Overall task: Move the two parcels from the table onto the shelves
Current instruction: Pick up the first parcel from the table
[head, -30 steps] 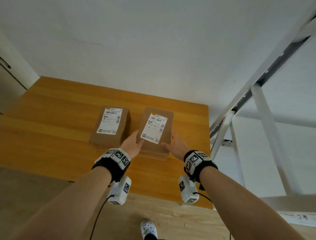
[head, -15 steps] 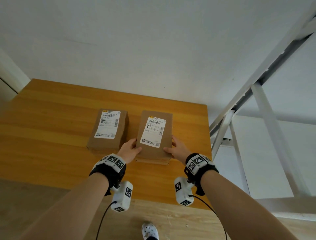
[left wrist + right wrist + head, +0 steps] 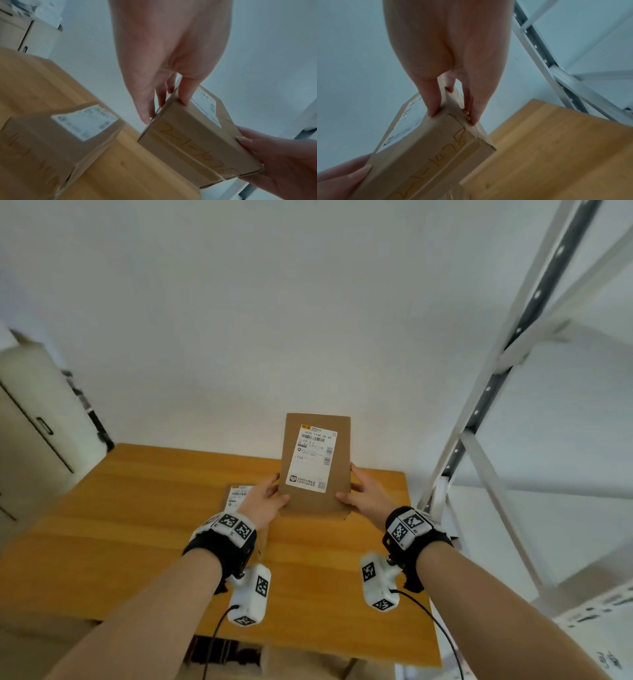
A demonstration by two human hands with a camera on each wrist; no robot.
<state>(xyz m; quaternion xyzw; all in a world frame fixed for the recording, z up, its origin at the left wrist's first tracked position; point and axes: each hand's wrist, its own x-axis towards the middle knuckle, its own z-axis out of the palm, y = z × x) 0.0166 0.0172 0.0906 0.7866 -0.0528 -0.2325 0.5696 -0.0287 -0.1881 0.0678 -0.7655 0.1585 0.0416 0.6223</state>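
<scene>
A brown cardboard parcel (image 3: 315,463) with a white shipping label is lifted off the wooden table (image 3: 137,525), its label toward me. My left hand (image 3: 265,503) grips its left side and my right hand (image 3: 364,496) grips its right side, thumbs on the top face. In the left wrist view the held parcel (image 3: 197,146) shows handwriting on its near end, my left hand (image 3: 164,105) pinching its edge. In the right wrist view my right hand (image 3: 453,108) clamps the parcel (image 3: 428,155). The second parcel (image 3: 239,494) lies on the table, mostly hidden behind my left hand; it also shows as second parcel (image 3: 56,138).
White metal shelves (image 3: 496,392) stand just right of the table, with a lower shelf board (image 3: 596,601) near my right forearm. A pale cabinet (image 3: 30,419) stands at the far left. A white wall rises behind the table.
Both hands closed on the right parcel and raised it off the table, tilting its label toward me. The view tipped upward. The other parcel stayed put.
</scene>
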